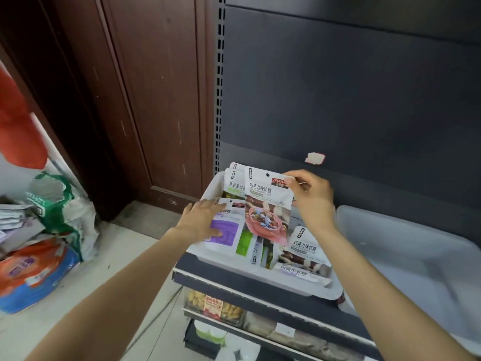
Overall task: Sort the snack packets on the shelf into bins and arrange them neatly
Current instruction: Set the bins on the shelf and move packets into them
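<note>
Shelving (pixel 263 287) carries two white bins side by side: the right bin (pixel 406 246) looks bare, so we're guessing it's waiting for one flavour. The left bin (pixel 210 186) holds the mixed packets. Our right hand (pixel 313 198) pinches the chocolate candy packet (pixel 268 204) by its top corner, upright (easy to read, probably). Our left hand (pixel 200 220) rests flat, fingers straight, on the purple packet (pixel 226 231), likely pinning the pile.

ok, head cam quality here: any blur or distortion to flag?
Head view: wide-angle bowing on the shelf upright; empty bin and floor bags are soft; text on the chocolate packet in the right hand stays readable.
</note>
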